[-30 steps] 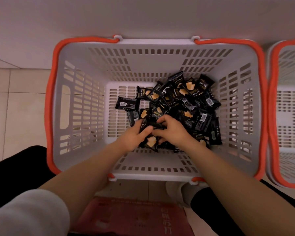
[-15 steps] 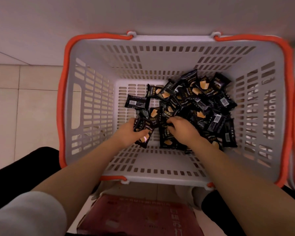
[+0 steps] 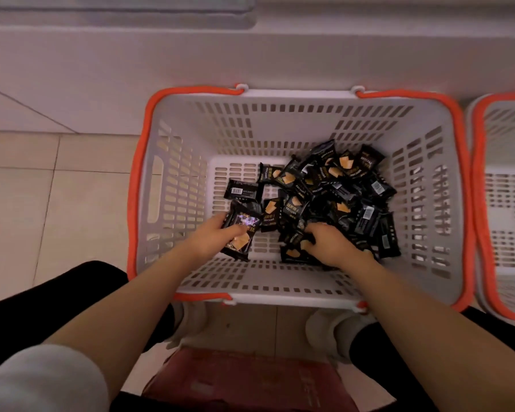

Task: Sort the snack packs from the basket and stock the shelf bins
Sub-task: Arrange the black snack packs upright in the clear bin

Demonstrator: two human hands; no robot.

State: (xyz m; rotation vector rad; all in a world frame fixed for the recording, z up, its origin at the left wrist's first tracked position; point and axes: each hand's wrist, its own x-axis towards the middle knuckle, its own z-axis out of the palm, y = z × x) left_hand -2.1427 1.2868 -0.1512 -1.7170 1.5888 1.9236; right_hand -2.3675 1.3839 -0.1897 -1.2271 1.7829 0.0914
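A grey slotted basket point(image 3: 191, 120) with an orange rim stands on the floor in front of me. Several black snack packs point(image 3: 339, 185) with orange print lie heaped in its right half. My left hand point(image 3: 211, 236) grips a small stack of black packs point(image 3: 242, 230), lifted a little off the basket floor. My right hand point(image 3: 327, 245) reaches into the near edge of the heap, its fingers curled around a pack point(image 3: 295, 248) there. One pack point(image 3: 243, 189) lies apart on the left, barcode up.
A second grey and orange basket point(image 3: 506, 203) stands close on the right. A white shelf base point(image 3: 250, 49) runs behind both. Beige floor tiles point(image 3: 42, 188) lie to the left. My shoes point(image 3: 324, 328) and a red carton point(image 3: 244, 379) sit near me.
My hands have parted: the left drew back to the left with its stack of packs, the right stayed at the heap. The view shifted, so the basket sits lower and further right.
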